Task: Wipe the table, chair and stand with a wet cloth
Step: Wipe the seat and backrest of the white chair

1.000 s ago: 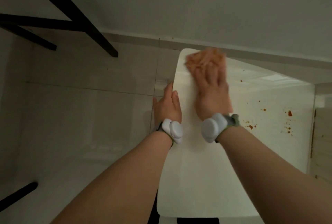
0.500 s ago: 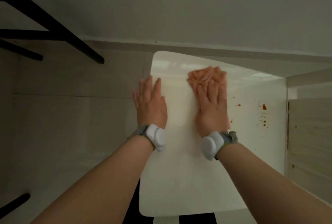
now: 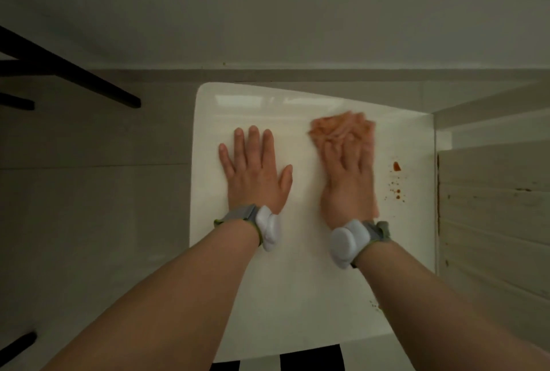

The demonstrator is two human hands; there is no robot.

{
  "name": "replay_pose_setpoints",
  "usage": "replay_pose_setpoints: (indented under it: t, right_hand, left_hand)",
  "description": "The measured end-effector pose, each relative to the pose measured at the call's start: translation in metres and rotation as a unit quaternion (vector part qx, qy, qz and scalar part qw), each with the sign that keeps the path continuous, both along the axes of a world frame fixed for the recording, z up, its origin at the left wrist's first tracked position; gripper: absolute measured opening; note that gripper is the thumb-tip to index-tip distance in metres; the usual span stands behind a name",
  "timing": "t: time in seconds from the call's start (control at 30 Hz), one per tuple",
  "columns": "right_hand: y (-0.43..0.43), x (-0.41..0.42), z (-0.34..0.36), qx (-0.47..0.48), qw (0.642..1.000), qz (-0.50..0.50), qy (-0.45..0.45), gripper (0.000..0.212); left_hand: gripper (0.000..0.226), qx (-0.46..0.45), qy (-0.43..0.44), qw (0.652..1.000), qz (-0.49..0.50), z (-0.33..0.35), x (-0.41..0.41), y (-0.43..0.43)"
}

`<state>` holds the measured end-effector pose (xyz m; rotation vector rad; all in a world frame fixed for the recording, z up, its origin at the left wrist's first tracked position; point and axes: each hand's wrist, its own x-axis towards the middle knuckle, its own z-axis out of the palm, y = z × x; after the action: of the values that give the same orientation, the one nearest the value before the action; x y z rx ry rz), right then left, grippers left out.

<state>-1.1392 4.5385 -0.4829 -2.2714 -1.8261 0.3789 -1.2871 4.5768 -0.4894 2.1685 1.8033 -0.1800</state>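
A small white table (image 3: 297, 296) fills the middle of the view. My right hand (image 3: 348, 180) presses flat on an orange-pink cloth (image 3: 339, 128) that bunches out past my fingertips on the table's far right part; the hand is blurred. My left hand (image 3: 256, 171) lies flat with straight fingers on the table's left part, holding nothing. Reddish-brown stains (image 3: 396, 180) dot the surface to the right of the cloth, and a few more (image 3: 375, 306) show near my right forearm.
A pale wooden slatted piece (image 3: 491, 221) stands against the table's right edge. Black furniture legs (image 3: 74, 76) cross the upper left over the tiled floor (image 3: 89, 221), and another dark leg (image 3: 18, 347) shows at the lower left. A wall (image 3: 268, 7) runs behind.
My left hand moved from the table's left edge onto its top and now lies flat. My right hand with the cloth slid back toward me and rightward, nearer the stains.
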Motion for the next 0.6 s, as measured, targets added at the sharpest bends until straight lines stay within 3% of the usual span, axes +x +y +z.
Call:
replay_pose_setpoints:
  t: [0.13,0.27,0.37,0.5,0.6]
  right_hand:
    - [0.037,0.022,-0.013,-0.009,0.996,0.082,0.031,0.053]
    - [0.032,0.065,-0.01,-0.075,0.997,-0.028,0.017,0.075]
    - [-0.002,0.05,-0.002,-0.021,0.997,-0.067,-0.015,0.068]
    - [-0.017,0.021,-0.006,-0.011,0.999,0.005,0.038,0.055]
    - [0.011,0.058,-0.014,-0.013,0.999,0.041,0.01,0.069]
  left_hand:
    - [0.073,-0.002,0.004,1.0,-0.002,-0.002,-0.002,0.0]
    - [0.075,-0.005,0.004,1.0,-0.001,-0.003,-0.004,-0.001]
    - [0.074,-0.005,0.005,1.0,0.005,-0.003,-0.004,-0.001]
    - [0.074,-0.02,-0.004,1.0,0.014,0.0,-0.001,-0.001]
    - [0.071,-0.015,-0.026,0.999,0.03,0.004,0.002,0.0]
